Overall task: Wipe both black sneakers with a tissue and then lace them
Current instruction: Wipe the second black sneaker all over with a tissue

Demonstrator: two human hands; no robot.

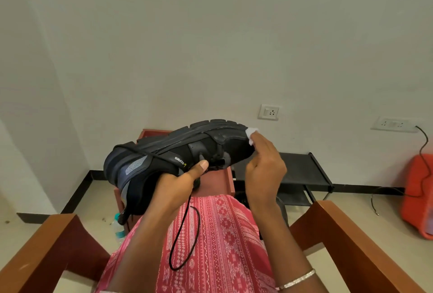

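The black sneaker [164, 152] rests sole-up on your left hand [178, 185], its toe reaching to your right hand [264, 163]. Matte mesh upper, chunky ridged sole, and a thin cord lace [187, 234] dangling below your palm. Your left hand grips the collar, thumb pressed on the side; your right fingertips pinch a crumpled white tissue [251, 133] against the toe.

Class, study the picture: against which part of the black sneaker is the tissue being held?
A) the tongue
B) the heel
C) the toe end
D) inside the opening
C: the right hand holds the tissue against the toe end of the black sneaker, while the left hand grips the shoe near its opening.
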